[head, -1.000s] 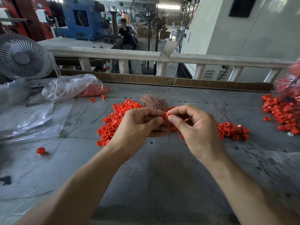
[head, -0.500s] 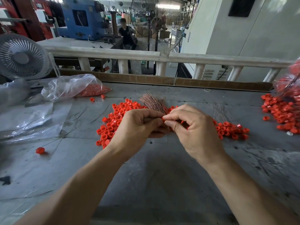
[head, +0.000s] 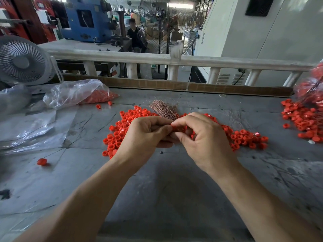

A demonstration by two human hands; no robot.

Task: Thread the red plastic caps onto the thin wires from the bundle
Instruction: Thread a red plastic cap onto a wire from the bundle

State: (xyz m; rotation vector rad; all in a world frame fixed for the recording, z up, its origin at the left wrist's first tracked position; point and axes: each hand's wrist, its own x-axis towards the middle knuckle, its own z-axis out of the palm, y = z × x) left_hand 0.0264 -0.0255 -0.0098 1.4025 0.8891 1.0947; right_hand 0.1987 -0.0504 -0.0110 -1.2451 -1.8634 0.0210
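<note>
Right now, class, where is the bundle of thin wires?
In the head view, the wire bundle fans up mid-table from the left hand, just behind the right hand, over the red caps.

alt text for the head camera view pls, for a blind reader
Two bare hands meet over a grey table: the left hand grips a wire bundle while the right hand pinches a red cap against it. Loose red caps lie beneath.
</note>
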